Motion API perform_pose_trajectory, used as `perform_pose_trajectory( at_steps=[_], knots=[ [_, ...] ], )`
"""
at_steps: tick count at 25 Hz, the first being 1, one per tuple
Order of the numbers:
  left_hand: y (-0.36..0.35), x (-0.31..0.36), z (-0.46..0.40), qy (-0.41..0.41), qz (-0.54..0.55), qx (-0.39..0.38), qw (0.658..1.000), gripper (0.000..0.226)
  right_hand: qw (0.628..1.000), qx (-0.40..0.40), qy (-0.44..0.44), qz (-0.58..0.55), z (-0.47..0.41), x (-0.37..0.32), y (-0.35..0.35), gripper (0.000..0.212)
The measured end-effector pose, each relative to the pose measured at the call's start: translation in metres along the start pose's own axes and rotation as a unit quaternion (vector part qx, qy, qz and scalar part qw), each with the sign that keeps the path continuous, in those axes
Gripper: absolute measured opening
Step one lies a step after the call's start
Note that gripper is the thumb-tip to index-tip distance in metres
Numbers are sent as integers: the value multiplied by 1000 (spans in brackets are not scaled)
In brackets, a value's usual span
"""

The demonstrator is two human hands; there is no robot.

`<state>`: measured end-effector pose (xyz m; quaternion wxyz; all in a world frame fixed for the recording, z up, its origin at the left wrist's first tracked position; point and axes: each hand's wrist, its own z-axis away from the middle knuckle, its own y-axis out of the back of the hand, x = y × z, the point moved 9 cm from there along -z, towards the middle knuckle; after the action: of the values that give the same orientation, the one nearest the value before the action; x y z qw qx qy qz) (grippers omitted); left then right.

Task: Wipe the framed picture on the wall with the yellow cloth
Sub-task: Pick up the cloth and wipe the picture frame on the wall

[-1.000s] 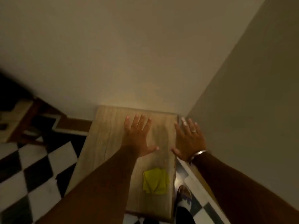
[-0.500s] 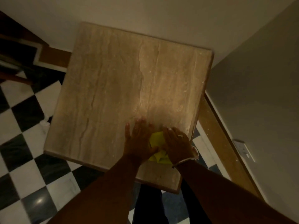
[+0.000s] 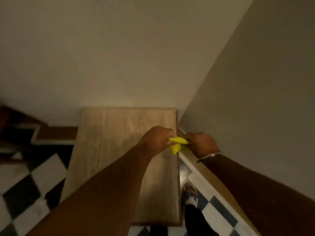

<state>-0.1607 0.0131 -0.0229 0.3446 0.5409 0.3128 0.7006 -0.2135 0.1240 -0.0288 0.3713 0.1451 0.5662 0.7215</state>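
The yellow cloth [image 3: 178, 143] is bunched up and held in the air between both hands, above the right edge of the stone-topped table [image 3: 109, 138]. My left hand [image 3: 157, 140] grips its left end with the fingers closed. Its right end is pinched by my right hand [image 3: 202, 144], which wears a metal bangle at the wrist. No framed picture shows in the head view; only bare cream walls [image 3: 119, 53] fill the upper part.
The table stands in a corner between two walls. A skirting board [image 3: 204, 174] runs along the right wall. Black-and-white checkered floor tiles [image 3: 22, 186] lie to the left and below. My shoe [image 3: 190, 193] stands beside the table's right edge.
Both hands closed on the cloth and lifted it off the table. The view tilted back up toward the walls.
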Motion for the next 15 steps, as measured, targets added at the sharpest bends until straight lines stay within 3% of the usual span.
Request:
perform_pose_trajectory(
  at_steps=[4,7,10,13,15],
  knots=[
    [166,173,-60,-177,-34,88,980,9,983,166,-83,15,47,61,222,20],
    [274,333,-53,-294,-74,166,938,8,948,285,-133,46,138,92,381,18],
    [354,489,-14,-393,-120,246,878,8,899,397,-145,114,253,108,521,17],
    [413,642,60,-480,-142,350,792,11,837,496,-149,178,399,118,638,18],
    [444,714,89,-500,-132,390,762,12,807,534,-142,206,468,121,695,20]
  ],
)
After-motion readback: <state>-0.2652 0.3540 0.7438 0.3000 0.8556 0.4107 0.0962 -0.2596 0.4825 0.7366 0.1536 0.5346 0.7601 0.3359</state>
